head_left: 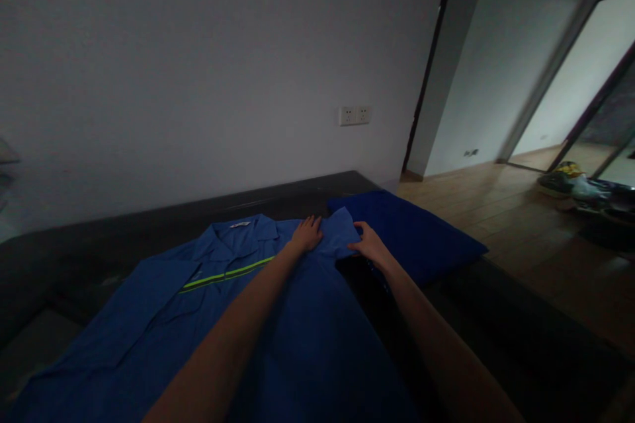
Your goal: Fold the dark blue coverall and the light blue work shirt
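Note:
A blue work shirt (317,317) with a collar and a yellow-green and dark chest stripe lies spread across a dark surface. One of its sleeves, on the left, is folded in over the front. My left hand (307,232) rests flat on the shirt near the shoulder, to the right of the collar, fingers stretched out. At the shirt's right side, my right hand (370,243) pinches the edge of the folded sleeve (341,231) between thumb and fingers. Just beyond that hand lies a folded darker blue cloth (421,231).
The dark table (317,188) stands against a grey wall with a double power socket (354,115). Wooden floor (446,195) stretches away on the right. Several bags and other items (580,188) lie on it by a glass partition.

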The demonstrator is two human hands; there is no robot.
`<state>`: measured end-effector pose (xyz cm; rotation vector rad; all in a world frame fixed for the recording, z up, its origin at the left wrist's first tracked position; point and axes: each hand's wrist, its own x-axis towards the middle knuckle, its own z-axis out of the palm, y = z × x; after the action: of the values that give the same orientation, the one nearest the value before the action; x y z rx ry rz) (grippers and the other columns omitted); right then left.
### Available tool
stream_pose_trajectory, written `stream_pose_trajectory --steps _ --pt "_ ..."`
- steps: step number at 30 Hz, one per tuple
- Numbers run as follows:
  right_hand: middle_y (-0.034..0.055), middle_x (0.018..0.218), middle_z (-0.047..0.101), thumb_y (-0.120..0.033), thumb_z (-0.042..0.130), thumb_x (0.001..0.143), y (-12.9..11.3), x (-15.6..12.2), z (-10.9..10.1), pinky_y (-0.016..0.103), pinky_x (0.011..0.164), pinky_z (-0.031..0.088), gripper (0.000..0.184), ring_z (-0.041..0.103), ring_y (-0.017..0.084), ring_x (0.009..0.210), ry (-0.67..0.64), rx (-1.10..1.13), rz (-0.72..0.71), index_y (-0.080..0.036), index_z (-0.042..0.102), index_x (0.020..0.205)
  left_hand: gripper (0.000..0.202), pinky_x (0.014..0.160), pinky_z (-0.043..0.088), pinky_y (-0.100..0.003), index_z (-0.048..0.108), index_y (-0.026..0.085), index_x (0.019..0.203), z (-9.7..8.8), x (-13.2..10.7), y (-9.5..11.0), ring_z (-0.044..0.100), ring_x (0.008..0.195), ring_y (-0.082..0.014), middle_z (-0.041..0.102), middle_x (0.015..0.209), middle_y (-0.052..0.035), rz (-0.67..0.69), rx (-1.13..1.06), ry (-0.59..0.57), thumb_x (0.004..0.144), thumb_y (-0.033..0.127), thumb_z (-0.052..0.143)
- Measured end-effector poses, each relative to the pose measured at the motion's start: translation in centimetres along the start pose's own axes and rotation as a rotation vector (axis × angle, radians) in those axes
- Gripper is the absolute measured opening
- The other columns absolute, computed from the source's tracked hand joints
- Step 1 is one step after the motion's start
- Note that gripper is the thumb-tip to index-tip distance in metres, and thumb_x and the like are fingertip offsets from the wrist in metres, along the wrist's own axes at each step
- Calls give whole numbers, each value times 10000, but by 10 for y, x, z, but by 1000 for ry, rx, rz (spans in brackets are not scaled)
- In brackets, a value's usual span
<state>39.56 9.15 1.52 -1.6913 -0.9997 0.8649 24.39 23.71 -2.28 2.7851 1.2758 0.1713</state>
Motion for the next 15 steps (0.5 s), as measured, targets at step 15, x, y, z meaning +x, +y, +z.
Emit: stream_pose_trajectory --steps 15 --pt "92 1298 580 21 475 704 -13 -7 20 324 1067 334 578 496 192 1225 89 -419 -325 -164 601 1237 420 1030 386 -361 557 179 1263 -24 19 24 499 1229 -226 554 1315 -128 -146 -374 109 969 348 309"
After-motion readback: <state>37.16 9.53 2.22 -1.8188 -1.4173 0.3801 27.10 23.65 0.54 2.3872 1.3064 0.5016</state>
